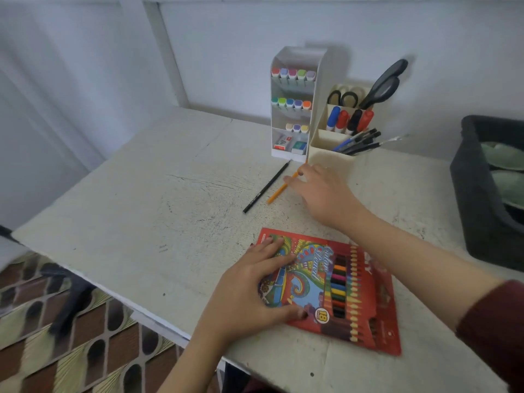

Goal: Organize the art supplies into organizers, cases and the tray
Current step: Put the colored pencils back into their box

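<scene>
The left hand (pixel 255 290) lies flat on the red colour pencil box (pixel 354 293), fingers spread and thumb along its near edge, apparently pinning the box to the counter (pixel 170 208) so it stays put for refilling. The right arm stretches forward across the box. The right hand (pixel 320 191) is palm down with fingers mostly straight, their tips on the orange pencil (pixel 276 192); no closed pinch shows yet. That pencil lies loose just beside a black pencil (pixel 265 188), both in front of the white marker organizer (pixel 295 109) and cream pen organizer (pixel 329 154). They likely belong in the box.
</scene>
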